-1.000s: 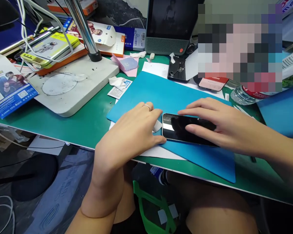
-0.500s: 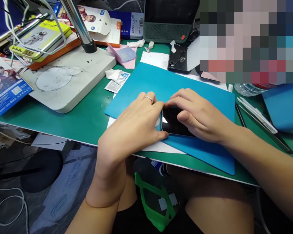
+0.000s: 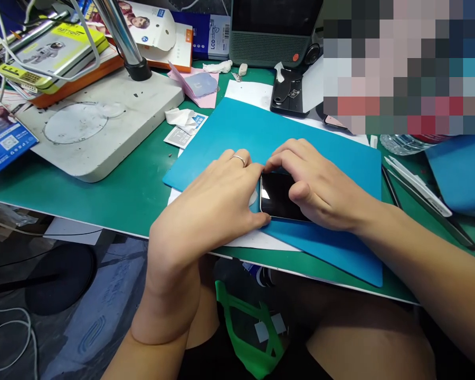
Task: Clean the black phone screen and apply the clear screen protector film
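Near the centre of the frame, the smartphone [image 3: 277,195] lies screen up on the blue mat [image 3: 320,145], over the green tabletop [image 3: 116,206]. Your left hand [image 3: 211,198] pinches its left end between thumb and forefinger; your right hand [image 3: 320,187] arches over the rest, though I cannot tell whether those fingers grip it.

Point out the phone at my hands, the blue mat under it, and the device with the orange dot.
Phone [image 3: 279,197]: head view, on its dark screen.
Blue mat [image 3: 257,131]: head view, on its bare upper part.
Device [image 3: 267,49]: head view, on its front panel below the screen.
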A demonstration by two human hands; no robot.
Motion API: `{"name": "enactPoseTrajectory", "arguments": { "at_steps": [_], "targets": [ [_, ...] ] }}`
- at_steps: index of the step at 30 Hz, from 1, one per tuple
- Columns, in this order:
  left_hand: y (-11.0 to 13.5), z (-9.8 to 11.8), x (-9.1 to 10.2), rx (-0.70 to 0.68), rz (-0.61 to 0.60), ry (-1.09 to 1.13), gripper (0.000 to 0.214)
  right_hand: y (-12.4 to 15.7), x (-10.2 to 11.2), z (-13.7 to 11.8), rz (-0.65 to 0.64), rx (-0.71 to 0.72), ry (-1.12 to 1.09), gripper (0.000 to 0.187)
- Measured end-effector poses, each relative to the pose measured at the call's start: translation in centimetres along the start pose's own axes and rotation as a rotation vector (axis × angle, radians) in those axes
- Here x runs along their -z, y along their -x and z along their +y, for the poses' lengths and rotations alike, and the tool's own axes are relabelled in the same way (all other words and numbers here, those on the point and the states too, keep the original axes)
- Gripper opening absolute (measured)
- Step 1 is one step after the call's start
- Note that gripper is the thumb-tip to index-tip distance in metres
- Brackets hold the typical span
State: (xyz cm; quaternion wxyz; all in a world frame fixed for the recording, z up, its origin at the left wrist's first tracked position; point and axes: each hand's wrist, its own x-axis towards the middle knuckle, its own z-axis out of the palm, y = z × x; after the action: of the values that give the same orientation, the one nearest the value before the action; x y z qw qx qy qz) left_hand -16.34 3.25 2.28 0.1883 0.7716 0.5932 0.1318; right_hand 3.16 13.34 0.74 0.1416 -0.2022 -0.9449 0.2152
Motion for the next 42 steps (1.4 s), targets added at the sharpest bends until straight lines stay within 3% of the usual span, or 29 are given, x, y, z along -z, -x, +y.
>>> {"name": "enactPoseTrajectory", "arguments": {
  "at_steps": [5, 16, 32, 42],
  "targets": [
    [-0.05, 0.06, 0.03, -0.017, 0.010, -0.006, 0.024, 0.09, 0.03, -0.09, 0.057, 0.014, -0.028, 0.084],
    [0.31, -0.23, -0.08, 0.014, 0.023, -0.031, 0.052, 0.18, 0.15, -0.06, 0.009, 0.019, -0.009, 0.095],
    [0.59, 0.03, 0.49, 0.033, 0.010, -0.034, 0.035, 0.04, -0.17, 0.24, -0.002, 0.055, 0.001, 0.093],
    [0.18, 0.12, 0.24, 0.083, 0.011, -0.030, 0.041, -0.15, -0.38, 0.19, -0.012, 0.064, 0.083, 0.096]
  ]
}}
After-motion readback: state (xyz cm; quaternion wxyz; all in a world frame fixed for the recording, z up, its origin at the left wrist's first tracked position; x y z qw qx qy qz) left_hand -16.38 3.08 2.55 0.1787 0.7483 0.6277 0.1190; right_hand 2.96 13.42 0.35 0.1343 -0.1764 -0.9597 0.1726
